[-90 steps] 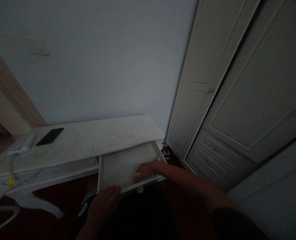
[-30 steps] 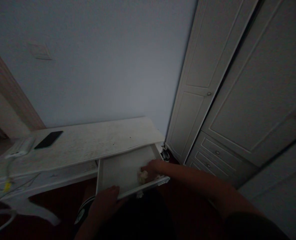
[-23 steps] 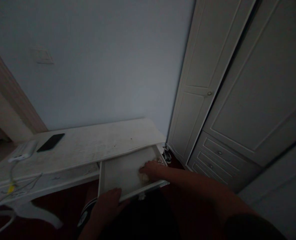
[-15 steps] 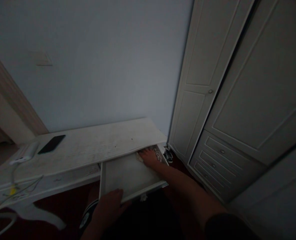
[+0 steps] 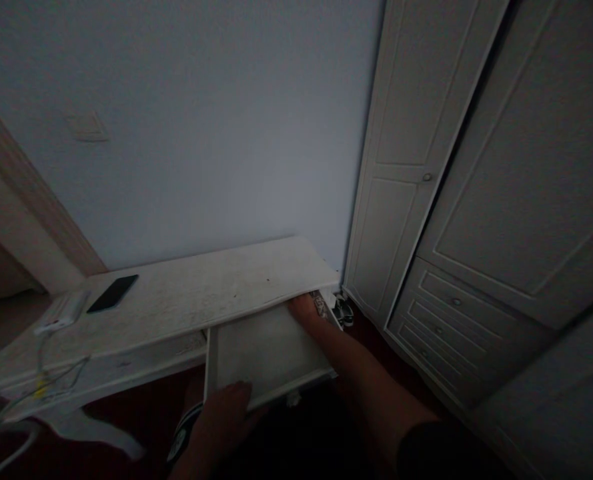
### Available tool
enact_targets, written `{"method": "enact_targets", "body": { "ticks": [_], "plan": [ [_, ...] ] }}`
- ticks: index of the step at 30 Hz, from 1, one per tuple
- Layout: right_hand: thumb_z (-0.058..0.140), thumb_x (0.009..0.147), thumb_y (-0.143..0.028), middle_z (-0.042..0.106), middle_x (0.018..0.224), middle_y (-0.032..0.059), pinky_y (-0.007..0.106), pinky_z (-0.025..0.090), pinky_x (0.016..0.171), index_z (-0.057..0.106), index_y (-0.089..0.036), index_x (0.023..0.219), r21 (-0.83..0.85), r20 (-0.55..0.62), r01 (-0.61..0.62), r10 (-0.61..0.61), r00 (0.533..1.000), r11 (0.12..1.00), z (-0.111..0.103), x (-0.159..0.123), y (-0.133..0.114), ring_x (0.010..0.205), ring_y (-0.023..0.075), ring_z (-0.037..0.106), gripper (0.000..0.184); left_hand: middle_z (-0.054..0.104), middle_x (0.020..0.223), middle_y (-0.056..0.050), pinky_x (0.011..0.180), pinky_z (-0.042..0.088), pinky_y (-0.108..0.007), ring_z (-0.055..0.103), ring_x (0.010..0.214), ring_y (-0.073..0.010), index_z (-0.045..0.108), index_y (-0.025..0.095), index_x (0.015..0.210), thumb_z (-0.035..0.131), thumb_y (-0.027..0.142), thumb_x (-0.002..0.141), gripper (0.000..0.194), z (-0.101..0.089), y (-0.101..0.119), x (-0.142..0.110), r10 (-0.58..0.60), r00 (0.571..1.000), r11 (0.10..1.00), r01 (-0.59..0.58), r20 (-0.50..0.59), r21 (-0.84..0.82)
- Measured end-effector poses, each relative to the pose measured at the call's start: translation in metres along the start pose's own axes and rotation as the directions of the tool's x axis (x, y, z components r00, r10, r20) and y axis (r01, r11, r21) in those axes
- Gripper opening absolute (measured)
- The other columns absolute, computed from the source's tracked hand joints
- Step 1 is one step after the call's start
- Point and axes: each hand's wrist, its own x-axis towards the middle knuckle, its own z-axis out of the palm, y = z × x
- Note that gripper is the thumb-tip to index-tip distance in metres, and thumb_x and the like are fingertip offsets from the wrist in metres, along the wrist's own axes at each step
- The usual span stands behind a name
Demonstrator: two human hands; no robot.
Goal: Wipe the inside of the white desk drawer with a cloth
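A white drawer (image 5: 266, 350) is pulled out from under the top of a worn white desk (image 5: 201, 283). My left hand (image 5: 229, 403) grips the front edge of this drawer near its left corner. Deep inside, by the right side wall, is my right hand (image 5: 302, 308); its fingers disappear beneath the desktop, so whatever they hold is hidden. Close to that wrist, a patterned item (image 5: 320, 304) lies along the drawer's right side. The drawer's visible floor looks bare.
On the desk's left lie a dark phone (image 5: 113, 294) and a white power strip (image 5: 63, 312) with a cable hanging down. Shoes (image 5: 343, 311) stand on the dark red floor beside the desk. A white wardrobe (image 5: 396, 200) rises at the right.
My right hand has slid farther back under the desktop, and the pale cloth beneath it is now out of sight. My left hand keeps its place on the drawer front.
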Motion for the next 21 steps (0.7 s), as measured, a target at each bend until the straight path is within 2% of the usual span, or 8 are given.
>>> {"method": "enact_targets", "body": {
  "ticks": [3, 5, 8, 12, 15, 18, 21],
  "plan": [
    [0.042, 0.097, -0.010, 0.054, 0.145, 0.0321, 0.063, 0.046, 0.106, 0.057, -0.003, 0.143, -0.028, 0.048, -0.118, 0.120, 0.992, 0.993, -0.004, -0.003, 0.000, 0.133, 0.0401, 0.055, 0.049, 0.071, 0.127, -0.015, 0.102, 0.049, -0.045, 0.067, 0.117, -0.0320, 0.065, 0.019, 0.125, 0.040, 0.061, 0.098, 0.056, 0.000, 0.001, -0.001, -0.004, 1.000, 1.000, 0.004, 0.002, 0.000],
    [0.043, 0.096, -0.010, 0.063, 0.132, 0.0336, 0.058, 0.055, 0.093, 0.066, -0.003, 0.130, -0.045, 0.108, -0.180, 0.184, 0.977, 0.983, -0.006, -0.008, -0.001, 0.120, 0.0403, 0.064, 0.042, 0.072, 0.125, -0.015, 0.100, 0.050, -0.044, 0.068, 0.115, -0.0315, 0.066, 0.019, 0.122, 0.041, 0.061, 0.098, 0.054, -0.001, 0.001, -0.001, -0.004, 1.000, 1.000, 0.004, -0.009, -0.003],
    [0.053, 0.092, -0.011, 0.066, 0.123, 0.0342, 0.049, 0.060, 0.079, 0.072, -0.004, 0.118, -0.064, 0.199, -0.203, 0.212, 0.957, 0.977, -0.007, -0.021, -0.004, 0.111, 0.0390, 0.069, 0.033, 0.073, 0.120, -0.014, 0.097, 0.051, -0.043, 0.069, 0.111, -0.0312, 0.068, 0.019, 0.118, 0.041, 0.061, 0.098, 0.053, 0.002, 0.000, -0.001, 0.004, 1.000, 1.000, -0.004, -0.031, 0.000],
    [0.068, 0.082, -0.016, 0.070, 0.115, 0.0318, 0.046, 0.060, 0.081, 0.075, -0.005, 0.110, -0.053, 0.301, -0.138, 0.148, 0.942, 0.989, -0.012, -0.044, -0.005, 0.113, 0.0392, 0.068, 0.031, 0.073, 0.122, -0.015, 0.098, 0.051, -0.045, 0.069, 0.113, -0.0322, 0.066, 0.018, 0.123, 0.042, 0.061, 0.099, 0.055, 0.009, -0.003, 0.001, 0.013, 0.998, 1.000, -0.012, -0.065, 0.013],
    [0.070, 0.082, -0.027, 0.074, 0.110, 0.0279, 0.047, 0.058, 0.086, 0.077, -0.007, 0.108, -0.021, 0.355, -0.089, 0.091, 0.931, 0.996, -0.021, -0.061, 0.001, 0.108, 0.0377, 0.072, 0.034, 0.072, 0.124, -0.015, 0.099, 0.051, -0.046, 0.069, 0.115, -0.0323, 0.067, 0.018, 0.124, 0.041, 0.061, 0.099, 0.056, 0.013, -0.004, 0.004, 0.026, 0.996, 0.999, -0.024, -0.082, 0.020],
    [0.065, 0.087, -0.049, 0.074, 0.113, 0.0270, 0.047, 0.058, 0.087, 0.077, -0.008, 0.112, 0.017, 0.387, -0.058, 0.047, 0.921, 0.998, -0.034, -0.076, 0.011, 0.108, 0.0385, 0.072, 0.049, 0.072, 0.126, -0.016, 0.099, 0.051, -0.046, 0.068, 0.116, -0.0325, 0.066, 0.018, 0.126, 0.041, 0.059, 0.100, 0.055, 0.012, -0.003, 0.004, 0.029, 0.996, 0.999, -0.026, -0.081, 0.029],
    [0.063, 0.082, -0.070, 0.073, 0.117, 0.0265, 0.044, 0.057, 0.089, 0.075, -0.008, 0.116, 0.069, 0.429, -0.015, -0.016, 0.903, 0.998, -0.041, -0.088, 0.015, 0.109, 0.0385, 0.072, 0.071, 0.073, 0.123, -0.015, 0.097, 0.052, -0.046, 0.070, 0.113, -0.0323, 0.067, 0.019, 0.124, 0.040, 0.059, 0.100, 0.054, 0.011, -0.002, 0.004, 0.038, 0.996, 0.999, -0.036, -0.078, 0.032]
  ]
}}
